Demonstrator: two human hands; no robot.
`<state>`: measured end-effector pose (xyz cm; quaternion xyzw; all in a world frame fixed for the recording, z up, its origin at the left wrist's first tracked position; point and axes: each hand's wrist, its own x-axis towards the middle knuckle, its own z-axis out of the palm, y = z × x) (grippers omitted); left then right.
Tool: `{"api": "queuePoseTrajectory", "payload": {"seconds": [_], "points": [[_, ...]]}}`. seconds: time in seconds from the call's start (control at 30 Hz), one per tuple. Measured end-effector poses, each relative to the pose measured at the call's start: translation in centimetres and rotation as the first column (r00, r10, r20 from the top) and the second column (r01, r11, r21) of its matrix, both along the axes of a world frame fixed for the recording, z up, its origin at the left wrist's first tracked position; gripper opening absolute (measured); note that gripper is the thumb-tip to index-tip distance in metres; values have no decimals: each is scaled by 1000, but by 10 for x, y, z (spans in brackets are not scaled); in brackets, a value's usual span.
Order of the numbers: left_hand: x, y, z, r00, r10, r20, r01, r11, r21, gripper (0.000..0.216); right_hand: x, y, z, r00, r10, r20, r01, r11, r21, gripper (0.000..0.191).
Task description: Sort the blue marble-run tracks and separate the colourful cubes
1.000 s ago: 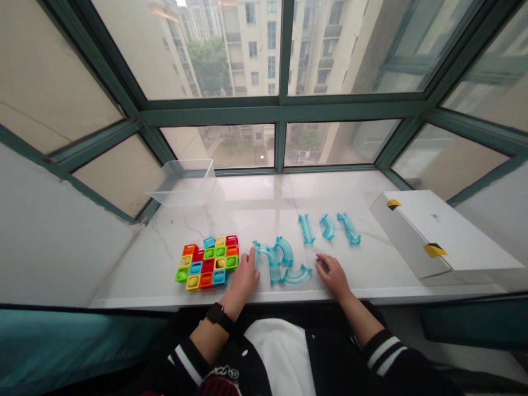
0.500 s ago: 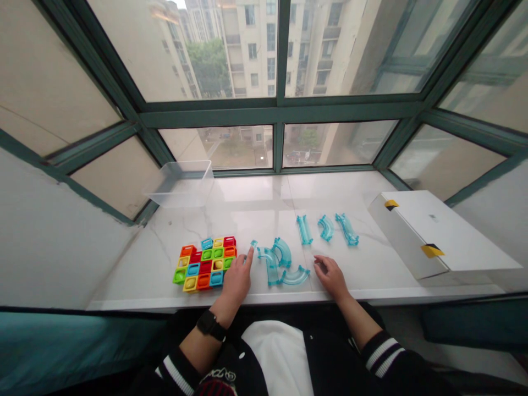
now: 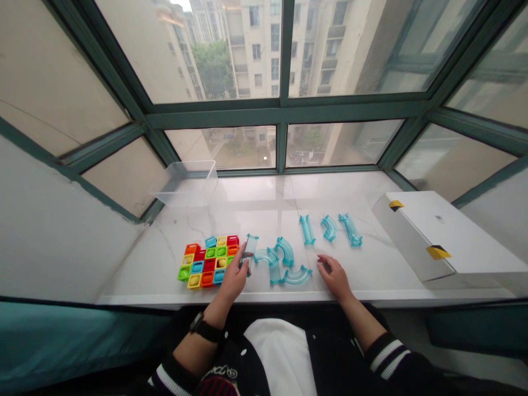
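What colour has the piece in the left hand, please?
The track piece is transparent turquoise, seen best in the head view.

A white marble windowsill (image 3: 330,192) with grey veining runs across the view beneath a wide window. Toward its far left corner sits an empty-looking clear plastic tub (image 3: 184,184), open side up, against the glass. At the right end lies a long white cardboard box (image 3: 437,236), angled across the sill, with strips of yellow tape (image 3: 438,252) on its edges. Dark green window frames (image 3: 284,110) divide the glass into panes. Outside stand tall pale apartment blocks (image 3: 264,49), with a leafy green tree (image 3: 212,69) between them. A smooth white wall (image 3: 53,231) meets the window at left, above a teal cushion (image 3: 70,344).
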<state>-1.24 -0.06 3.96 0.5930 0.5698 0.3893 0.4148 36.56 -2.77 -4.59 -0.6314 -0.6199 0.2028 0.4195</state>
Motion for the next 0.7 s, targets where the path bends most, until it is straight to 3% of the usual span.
{"api": "queuePoseTrajectory", "payload": {"seconds": [0.1,0.2,0.3,0.43,0.53,0.7], "points": [[5,-2,3,997,-43,70,44,999,-10,65,-4,0,11,993,-63,-99,62,998,-13,37],[16,-3,6,989,-71,126,75,997,-24,65,-21,1,39,994,-26,-110,29,999,30,36],[34,-1,8,971,-105,216,118,992,-49,71,-50,1,75,978,183,-100,-176,981,76,37],[61,6,12,926,-172,335,194,980,-32,76,-89,0,112,901,428,-65,-422,903,84,44],[79,11,20,887,-164,431,204,978,-48,71,-106,1,124,873,487,-19,-485,872,60,40],[103,14,35,846,-114,521,190,977,-95,64,-114,4,129,888,460,30,-461,884,86,30]]}}
